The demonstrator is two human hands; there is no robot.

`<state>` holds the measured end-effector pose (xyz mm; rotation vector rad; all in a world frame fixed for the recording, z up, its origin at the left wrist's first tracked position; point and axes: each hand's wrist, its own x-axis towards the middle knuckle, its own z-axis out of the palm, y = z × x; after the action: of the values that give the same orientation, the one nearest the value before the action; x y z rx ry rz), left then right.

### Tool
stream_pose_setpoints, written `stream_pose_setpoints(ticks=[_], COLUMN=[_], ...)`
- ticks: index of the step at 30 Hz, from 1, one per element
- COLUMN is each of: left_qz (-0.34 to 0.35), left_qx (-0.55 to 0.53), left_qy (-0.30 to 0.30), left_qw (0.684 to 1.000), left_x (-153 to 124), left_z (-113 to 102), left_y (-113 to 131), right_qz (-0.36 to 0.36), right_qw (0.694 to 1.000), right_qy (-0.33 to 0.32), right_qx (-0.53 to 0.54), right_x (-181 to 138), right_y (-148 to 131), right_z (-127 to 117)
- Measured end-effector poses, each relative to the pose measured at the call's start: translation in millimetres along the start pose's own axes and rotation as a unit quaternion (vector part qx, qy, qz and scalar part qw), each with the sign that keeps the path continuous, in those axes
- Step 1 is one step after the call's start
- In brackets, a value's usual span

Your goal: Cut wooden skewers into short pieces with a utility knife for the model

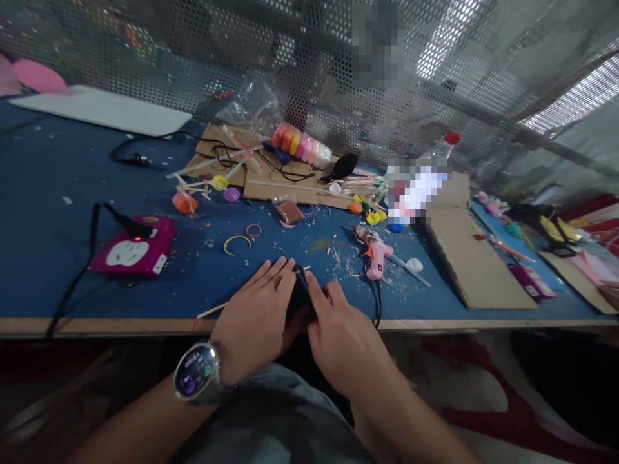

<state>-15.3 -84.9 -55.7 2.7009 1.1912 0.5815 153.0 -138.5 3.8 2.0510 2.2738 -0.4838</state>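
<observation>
At table edge [145, 326] — left hand [256, 316] palm-down, right hand [341, 328] curled, both at black item [300, 293] — grip unclear.

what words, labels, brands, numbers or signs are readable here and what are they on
"09:51", perhaps, on the watch; digits blurred.
Left purple box: markings too small to read.
Right purple box: too small to read.
Bottle: blurred out, unreadable.
Nothing else is legible.

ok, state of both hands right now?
Left hand: fingers extended over a thin stick; grip can't be told.
Right hand: fingers partly curled at a dark item; grip can't be told.
</observation>
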Motion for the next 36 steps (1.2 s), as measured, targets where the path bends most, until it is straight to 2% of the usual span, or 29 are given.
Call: stream_pose_setpoints(ticks=[3, 10, 18, 27, 36], left_qz=[-0.001, 0.001, -0.003, -0.001, 0.0], left_qx=[-0.003, -0.007, 0.008, 0.009, 0.013], left_qy=[0.002, -0.004, 0.008, 0.006, 0.012], left_qw=[1.0, 1.0, 1.0, 1.0, 1.0], left_x=[-1, -1, 0, 0, -1], left_z=[2, 0, 2, -1, 2], left_y=[0, -1, 2, 2, 3], right_qz=[0.001, 0.007, -0.008, -0.003, -0.003], right_qw=[1.0, 1.0, 1.0, 1.0, 1.0], right_qy=[-0.009, 0.01, -0.003, 0.012, 0.0], right_qx=[-0.009, -0.005, 0.009, 0.014, 0.008], right_x=[-5, 8, -6, 13, -13], right_y=[0, -3, 4, 0, 5], right_z=[0, 0, -3, -6, 3])
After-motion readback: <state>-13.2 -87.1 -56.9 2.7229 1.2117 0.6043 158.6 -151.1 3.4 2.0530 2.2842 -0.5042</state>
